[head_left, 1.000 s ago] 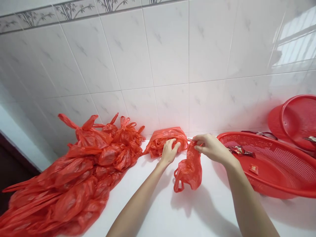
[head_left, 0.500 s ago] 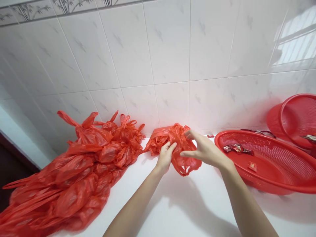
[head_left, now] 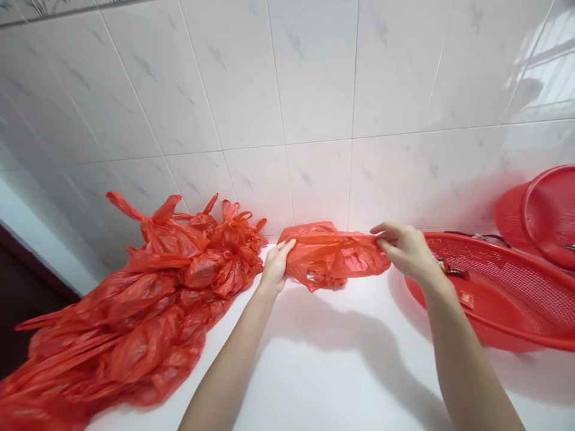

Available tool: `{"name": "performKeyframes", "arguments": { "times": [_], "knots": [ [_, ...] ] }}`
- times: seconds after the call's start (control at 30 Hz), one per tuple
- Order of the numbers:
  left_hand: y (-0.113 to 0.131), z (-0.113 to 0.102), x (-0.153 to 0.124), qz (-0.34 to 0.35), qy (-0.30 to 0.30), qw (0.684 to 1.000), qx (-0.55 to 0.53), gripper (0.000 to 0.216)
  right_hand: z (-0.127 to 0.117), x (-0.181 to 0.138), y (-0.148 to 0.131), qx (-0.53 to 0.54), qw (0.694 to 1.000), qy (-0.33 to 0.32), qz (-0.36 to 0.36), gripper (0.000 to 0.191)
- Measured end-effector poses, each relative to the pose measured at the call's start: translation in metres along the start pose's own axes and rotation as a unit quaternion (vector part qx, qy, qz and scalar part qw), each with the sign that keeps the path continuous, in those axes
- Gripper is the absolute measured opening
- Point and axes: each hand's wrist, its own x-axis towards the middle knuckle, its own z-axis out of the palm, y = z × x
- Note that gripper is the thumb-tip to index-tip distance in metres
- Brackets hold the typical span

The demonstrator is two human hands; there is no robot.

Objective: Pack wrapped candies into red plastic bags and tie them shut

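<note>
A thin red plastic bag [head_left: 332, 257] is stretched out sideways above the white counter [head_left: 332, 365], close to the tiled wall. My left hand [head_left: 275, 266] pinches its left end and my right hand [head_left: 404, 251] pinches its right end, both closed on the plastic. The bag sags in crumpled folds between them.
A large heap of red plastic bags [head_left: 148, 299] covers the counter's left side, several of them knotted. A wide red mesh basket [head_left: 503, 299] with a few small wrapped items stands at the right, behind my right hand. More red baskets [head_left: 543, 215] lean on the wall at the far right.
My hands have drawn apart, pulling the bunched bag out flat between them. A second ago it hung from my right hand alone while my left touched the pile by the wall.
</note>
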Motion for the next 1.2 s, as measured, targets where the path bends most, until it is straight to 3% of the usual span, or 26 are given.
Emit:
{"name": "performKeyframes", "arguments": {
  "times": [0.13,0.2,0.3,0.37,0.43,0.53,0.67,0.83,0.97,1.1,1.2],
  "knots": [
    [0.007,-0.005,0.002,-0.002,0.025,0.994,0.105,0.032,-0.007,0.001,0.007,0.002,0.999,0.046,0.007,0.027],
    [0.007,-0.001,-0.003,0.078,0.056,0.973,0.208,0.04,-0.004,0.001,0.004,0.022,0.999,0.044,-0.001,0.025],
    [0.004,0.011,-0.02,0.267,0.07,0.895,0.35,0.039,0.005,0.0,-0.003,0.081,0.997,0.004,-0.021,0.024],
    [-0.002,0.02,-0.033,0.344,0.036,0.84,0.418,0.019,0.011,0.0,-0.007,0.118,0.992,-0.017,-0.04,0.021],
    [-0.009,0.028,-0.042,0.373,-0.032,0.796,0.476,0.009,0.016,-0.001,-0.01,0.149,0.986,-0.022,-0.071,0.015],
    [-0.021,0.033,-0.045,0.354,-0.112,0.754,0.542,0.024,0.018,-0.004,-0.015,0.175,0.977,-0.058,-0.111,0.01],
    [-0.028,0.026,-0.032,0.282,-0.101,0.779,0.55,0.039,0.016,-0.009,-0.022,0.171,0.969,-0.136,-0.118,0.02],
    [-0.019,0.013,-0.021,0.306,-0.05,0.8,0.513,0.05,0.02,-0.012,-0.024,0.074,0.979,-0.152,-0.118,0.028],
    [-0.012,0.013,-0.023,0.279,-0.056,0.822,0.494,0.058,0.033,-0.012,-0.018,-0.042,0.986,-0.128,-0.099,0.031],
    [-0.007,0.018,-0.03,0.224,-0.087,0.866,0.438,0.065,0.047,-0.01,-0.011,-0.11,0.986,-0.082,-0.09,0.052],
    [-0.002,0.019,-0.035,0.202,-0.111,0.889,0.394,0.069,0.052,-0.009,-0.009,-0.102,0.991,-0.061,-0.053,0.073]
  ]
}}
